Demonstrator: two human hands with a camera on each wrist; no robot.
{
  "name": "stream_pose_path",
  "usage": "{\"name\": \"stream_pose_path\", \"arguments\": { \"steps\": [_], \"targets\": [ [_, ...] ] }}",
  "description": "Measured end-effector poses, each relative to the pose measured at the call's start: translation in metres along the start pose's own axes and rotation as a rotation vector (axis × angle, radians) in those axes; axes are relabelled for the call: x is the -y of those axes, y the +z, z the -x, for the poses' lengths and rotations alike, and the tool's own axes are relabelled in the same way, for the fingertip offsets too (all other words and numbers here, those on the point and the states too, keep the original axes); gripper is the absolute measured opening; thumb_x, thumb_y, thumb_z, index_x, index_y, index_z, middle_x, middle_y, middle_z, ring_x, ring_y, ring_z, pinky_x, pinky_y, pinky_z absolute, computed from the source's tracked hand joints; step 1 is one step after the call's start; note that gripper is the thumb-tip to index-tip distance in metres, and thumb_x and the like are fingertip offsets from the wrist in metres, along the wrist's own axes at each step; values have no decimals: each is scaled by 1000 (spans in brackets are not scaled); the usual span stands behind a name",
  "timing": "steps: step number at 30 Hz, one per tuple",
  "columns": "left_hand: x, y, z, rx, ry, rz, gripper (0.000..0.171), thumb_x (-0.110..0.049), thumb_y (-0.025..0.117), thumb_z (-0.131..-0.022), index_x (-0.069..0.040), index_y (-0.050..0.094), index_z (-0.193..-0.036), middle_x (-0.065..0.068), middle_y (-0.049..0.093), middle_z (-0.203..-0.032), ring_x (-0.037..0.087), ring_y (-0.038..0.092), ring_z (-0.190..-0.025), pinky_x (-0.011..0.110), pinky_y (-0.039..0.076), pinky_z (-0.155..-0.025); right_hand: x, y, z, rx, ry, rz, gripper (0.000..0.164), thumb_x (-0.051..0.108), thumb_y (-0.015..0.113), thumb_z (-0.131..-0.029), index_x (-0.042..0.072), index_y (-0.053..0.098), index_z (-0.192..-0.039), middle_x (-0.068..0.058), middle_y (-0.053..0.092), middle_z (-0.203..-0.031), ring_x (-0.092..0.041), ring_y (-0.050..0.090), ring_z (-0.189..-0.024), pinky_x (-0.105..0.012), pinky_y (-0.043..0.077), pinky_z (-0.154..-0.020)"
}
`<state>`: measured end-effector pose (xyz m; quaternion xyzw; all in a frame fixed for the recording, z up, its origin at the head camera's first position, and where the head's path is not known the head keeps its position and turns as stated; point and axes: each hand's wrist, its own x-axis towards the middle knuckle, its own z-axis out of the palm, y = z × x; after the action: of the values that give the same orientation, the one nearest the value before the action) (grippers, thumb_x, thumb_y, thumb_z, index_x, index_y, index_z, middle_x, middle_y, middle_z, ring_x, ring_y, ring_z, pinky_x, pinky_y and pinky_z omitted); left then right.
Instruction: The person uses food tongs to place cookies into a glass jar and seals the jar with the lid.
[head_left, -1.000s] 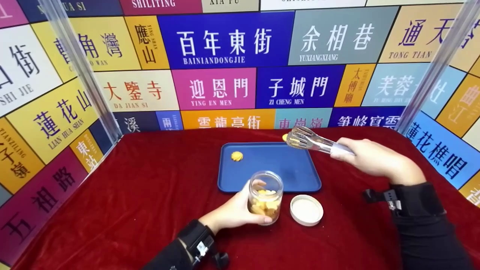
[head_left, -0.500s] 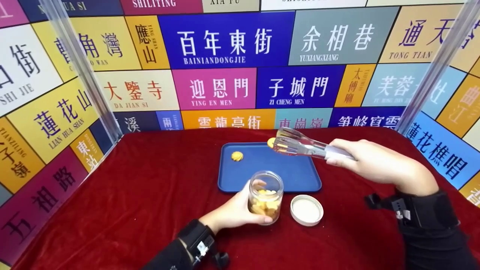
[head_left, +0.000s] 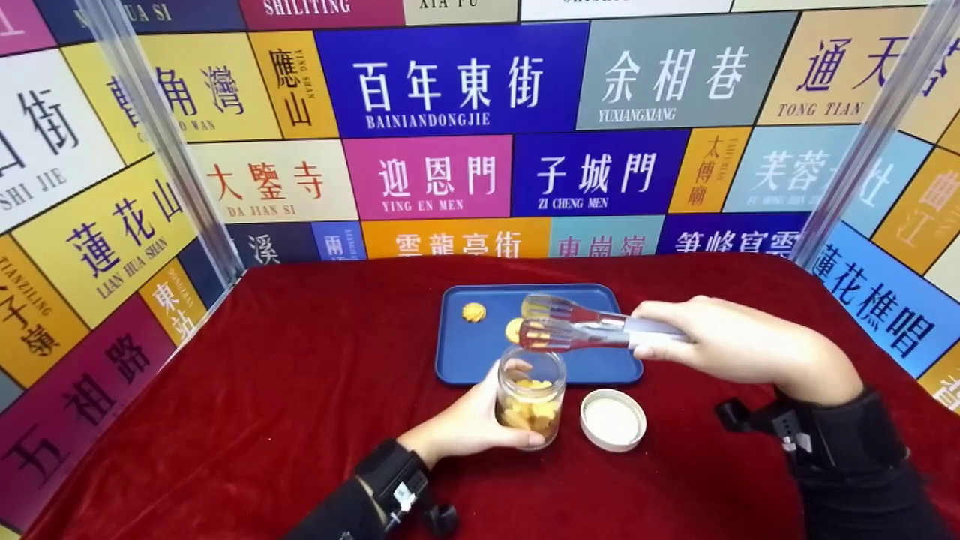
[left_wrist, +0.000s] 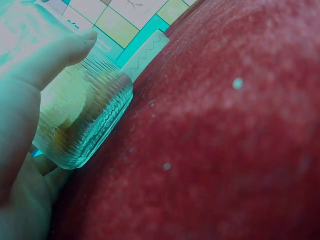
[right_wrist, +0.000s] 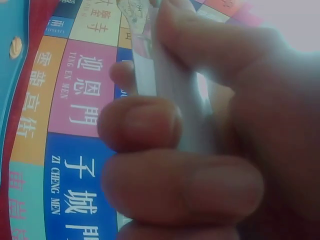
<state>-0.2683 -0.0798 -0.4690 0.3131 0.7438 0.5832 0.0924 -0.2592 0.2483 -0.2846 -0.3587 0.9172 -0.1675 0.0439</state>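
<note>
My left hand (head_left: 469,420) grips a clear ribbed jar (head_left: 532,435), open at the top and partly filled with yellow cookies (head_left: 531,411). In the left wrist view the thumb lies across the jar's side (left_wrist: 95,120). My right hand (head_left: 720,334) holds metal tongs (head_left: 592,330) by their pale handle, which the right wrist view shows close up (right_wrist: 175,100). At the tongs' slotted ends is a round yellow cookie (head_left: 514,330), just above the jar's mouth. Another swirled cookie (head_left: 473,312) lies on the blue tray (head_left: 457,352), toward its back left corner.
A white round lid (head_left: 613,421) lies right of the jar on the red cloth (head_left: 300,390). Behind the table stands a wall of coloured street-name panels (head_left: 450,82), with clear upright posts (head_left: 862,150) at both sides.
My right hand has brought the tongs and cookie from the tray's back right edge leftward and nearer, to above the jar. The left hand and jar stay in place.
</note>
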Motion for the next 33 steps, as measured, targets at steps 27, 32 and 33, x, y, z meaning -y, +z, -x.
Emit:
{"name": "stream_pose_path", "arguments": {
  "steps": [27,32,33],
  "targets": [
    [-2,0,0,23,53,45,112,-15,93,-83,-27,19,-166,4,59,-148,15,58,-134,36,38,-122,0,1,2,70,-18,8,21,56,56,-108,37,64,-103,18,56,-77,-2,49,-63,-26,41,-61],
    [-1,0,0,22,29,41,108,-15,93,-83,-24,22,-164,3,59,-147,13,59,-133,33,39,-121,2,0,2,78,19,3,22,57,56,-107,37,65,-105,17,56,-77,-3,48,-63,-26,41,-62],
    [-1,0,0,23,31,46,110,-14,93,-83,-23,20,-165,3,58,-148,13,58,-133,33,38,-121,2,0,2,81,26,-4,22,56,57,-107,36,65,-106,17,56,-77,-3,47,-63,-27,41,-62]
  ]
}}
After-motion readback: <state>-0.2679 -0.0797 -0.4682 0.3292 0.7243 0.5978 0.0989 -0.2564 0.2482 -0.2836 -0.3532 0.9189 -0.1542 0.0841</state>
